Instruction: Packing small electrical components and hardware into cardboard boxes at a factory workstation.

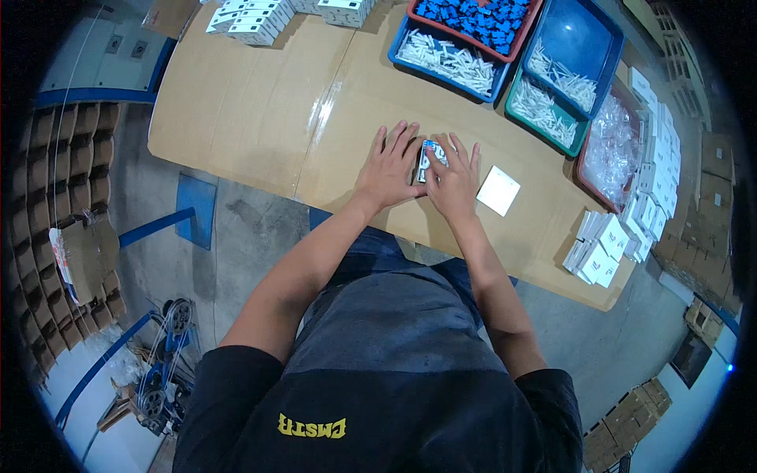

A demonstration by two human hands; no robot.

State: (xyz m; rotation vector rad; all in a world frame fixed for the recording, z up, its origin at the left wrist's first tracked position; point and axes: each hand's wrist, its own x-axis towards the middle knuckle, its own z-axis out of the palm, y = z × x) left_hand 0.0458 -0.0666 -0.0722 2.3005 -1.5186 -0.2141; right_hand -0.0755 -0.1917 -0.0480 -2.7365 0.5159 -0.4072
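Observation:
On the cardboard-covered table, a small white box with dark print lies between my hands, with a bit of blue at its far end. My left hand rests along its left side, fingers spread and thumb by the near edge. Across its right side reaches my right hand, the index finger bent onto the top and the other fingers apart. Neither hand wraps around the box, and the right one covers part of it. A flat, square white piece lies just right of my right hand.
Beyond my hands stand a red tray of blue pieces, a blue tray of white plugs, a green tray, another blue tray and a reddish tray of clear bags. White box stacks line the right edge; more boxes sit far left.

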